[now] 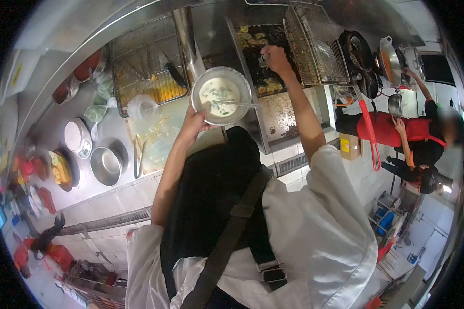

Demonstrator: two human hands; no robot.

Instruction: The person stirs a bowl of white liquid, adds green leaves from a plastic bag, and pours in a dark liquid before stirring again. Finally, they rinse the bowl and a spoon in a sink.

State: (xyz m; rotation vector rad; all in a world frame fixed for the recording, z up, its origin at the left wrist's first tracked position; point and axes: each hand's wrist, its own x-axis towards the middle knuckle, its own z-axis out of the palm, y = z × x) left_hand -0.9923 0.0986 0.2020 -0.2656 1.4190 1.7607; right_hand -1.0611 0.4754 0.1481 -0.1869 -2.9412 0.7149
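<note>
My left hand (194,123) grips a metal bowl (247,90) by its near left side. White batter with green pieces (219,91) is in it, and a spoon (239,104) rests in the batter with its handle over the right rim. My right hand (277,58) is closed above the deep fryer (263,131), fingers pinched together; what they hold, if anything, is too small to name. Yellowish pieces (252,38) float in the dark oil below and beyond that hand.
Wire fry baskets (317,46) stand right of the fryer. Leftward are a rack tray (139,95), a cutting board (160,136), tongs (138,157), a metal pot (106,166) and a scale (77,138). A co-worker in a red apron (420,133) handles a ladle (395,105) at far right.
</note>
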